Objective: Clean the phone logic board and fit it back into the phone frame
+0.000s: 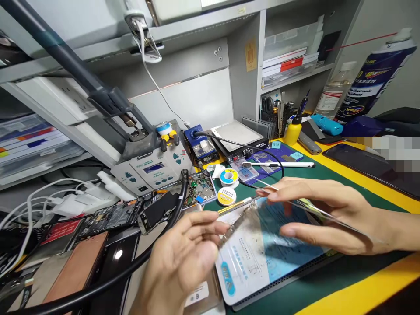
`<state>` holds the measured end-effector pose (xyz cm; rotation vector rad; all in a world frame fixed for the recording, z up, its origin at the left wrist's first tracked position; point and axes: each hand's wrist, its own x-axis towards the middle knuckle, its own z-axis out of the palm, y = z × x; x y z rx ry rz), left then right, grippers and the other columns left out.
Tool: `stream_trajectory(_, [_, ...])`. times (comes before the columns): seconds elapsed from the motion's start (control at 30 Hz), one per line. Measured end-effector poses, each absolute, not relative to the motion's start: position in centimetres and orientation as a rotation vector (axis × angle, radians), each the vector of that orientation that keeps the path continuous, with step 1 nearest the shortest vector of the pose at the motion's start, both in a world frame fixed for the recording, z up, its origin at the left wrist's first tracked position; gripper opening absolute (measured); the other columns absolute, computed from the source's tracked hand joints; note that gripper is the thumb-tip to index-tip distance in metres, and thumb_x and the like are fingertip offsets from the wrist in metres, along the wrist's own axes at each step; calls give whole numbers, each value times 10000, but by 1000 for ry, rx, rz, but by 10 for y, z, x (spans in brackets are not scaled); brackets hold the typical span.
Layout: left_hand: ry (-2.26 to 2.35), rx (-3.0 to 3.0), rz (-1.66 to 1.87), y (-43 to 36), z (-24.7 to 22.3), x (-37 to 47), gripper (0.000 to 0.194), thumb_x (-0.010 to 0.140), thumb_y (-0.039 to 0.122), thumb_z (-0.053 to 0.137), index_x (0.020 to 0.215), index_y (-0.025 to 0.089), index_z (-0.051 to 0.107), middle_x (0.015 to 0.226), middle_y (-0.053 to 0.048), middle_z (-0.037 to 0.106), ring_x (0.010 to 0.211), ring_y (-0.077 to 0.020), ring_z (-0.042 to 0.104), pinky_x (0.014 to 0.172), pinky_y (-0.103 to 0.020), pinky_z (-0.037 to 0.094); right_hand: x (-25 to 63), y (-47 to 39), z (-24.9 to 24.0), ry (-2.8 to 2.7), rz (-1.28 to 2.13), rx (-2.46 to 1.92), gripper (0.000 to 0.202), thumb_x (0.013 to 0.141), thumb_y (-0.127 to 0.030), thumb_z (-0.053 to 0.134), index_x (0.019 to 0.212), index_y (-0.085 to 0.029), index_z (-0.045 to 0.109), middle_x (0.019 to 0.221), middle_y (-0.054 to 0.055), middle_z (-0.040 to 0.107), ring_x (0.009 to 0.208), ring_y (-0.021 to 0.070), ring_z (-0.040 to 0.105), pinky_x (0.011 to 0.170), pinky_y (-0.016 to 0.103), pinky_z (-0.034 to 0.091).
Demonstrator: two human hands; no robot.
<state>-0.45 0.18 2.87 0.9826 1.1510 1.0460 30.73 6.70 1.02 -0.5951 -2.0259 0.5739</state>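
Where phone parts (78, 271) fill the lower left of the frame, a black hose (111, 283) curves rightward past them. Low at centre, the left hand (190, 253) appears closed, thumb and fingertips together, on the lower-left edge of a thin blurred piece (238, 225), too smeared to name further. The piece sits at the centre of the frame above a blue-and-white printed mat (249, 271), its long axis rising from those fingertips toward the upper right; the left hand is nearer. At right centre, the right hand (344, 201) has index finger and thumb spread, a slim tweezers-like tool (331, 217) lodged among its fingers and pointing up-left. Farther right lies a black phone (367, 166).
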Motion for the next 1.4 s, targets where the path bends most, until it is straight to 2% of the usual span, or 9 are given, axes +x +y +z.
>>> stream_trajectory(0.13, [886,634,968,8,50,-3,415,875,576,871,959,170,868,1000,-108,820,638,-72,565,540,-176,427,304,68,6,-1887,673,-838,370,854,-328,998,1203,-410,906,1158,14,916,942,226,883,826,235,705])
stream_trajectory(0.23, [703,539,884,12,45,-8,414,883,572,881,809,166,856,718,-48,713,515,-49,493,441,-130,339,305,71,4,-1873,766,-906,307,853,-382,992,1153,-355,932,1146,65,914,991,288,881,866,305,714])
stream_trajectory(0.4, [709,553,727,9,30,-12,600,908,662,837,1176,127,878,601,-15,651,353,-43,391,315,-140,265,301,70,8,-1837,1052,-921,351,904,-472,946,1153,-226,921,958,113,880,838,267,834,731,317,683])
stream_trajectory(0.53, [801,574,607,5,28,-7,647,961,688,751,1142,76,856,532,-6,608,334,-34,365,318,-124,302,289,66,12,-1747,1371,-862,469,891,-614,912,1060,-178,881,838,103,843,680,203,750,567,268,613])
stream_trajectory(0.67, [822,573,543,6,30,-1,703,933,722,761,1118,52,865,481,3,581,315,-36,390,313,-104,340,280,64,14,-1652,1574,-831,382,845,-511,975,848,-167,808,749,60,797,620,156,707,528,229,569])
stream_trajectory(0.8, [789,552,612,9,34,2,537,885,621,861,996,96,859,805,-81,811,352,-45,549,325,-119,423,279,65,13,-1589,1673,-798,371,847,-474,988,806,-163,791,742,47,790,610,146,710,512,217,566])
stream_trajectory(0.97, [819,555,613,8,42,5,569,1132,585,576,1125,66,808,898,-120,834,411,-64,638,377,-114,481,282,67,10,-1533,1732,-790,350,862,-441,995,821,-156,796,781,55,820,614,145,740,516,207,575])
stream_trajectory(1.13, [900,561,647,8,49,12,452,1126,543,585,1115,119,743,1174,-121,845,420,-53,655,351,-112,446,282,67,9,-1506,1760,-782,315,846,-392,1017,821,-155,811,772,46,827,598,147,752,512,205,584])
stream_trajectory(1.4, [1033,647,731,3,49,19,416,1087,564,641,1120,154,698,730,-12,727,411,-91,594,337,-120,358,281,69,15,-1463,1843,-779,375,872,-446,1002,808,-152,779,748,46,824,582,129,750,494,171,583])
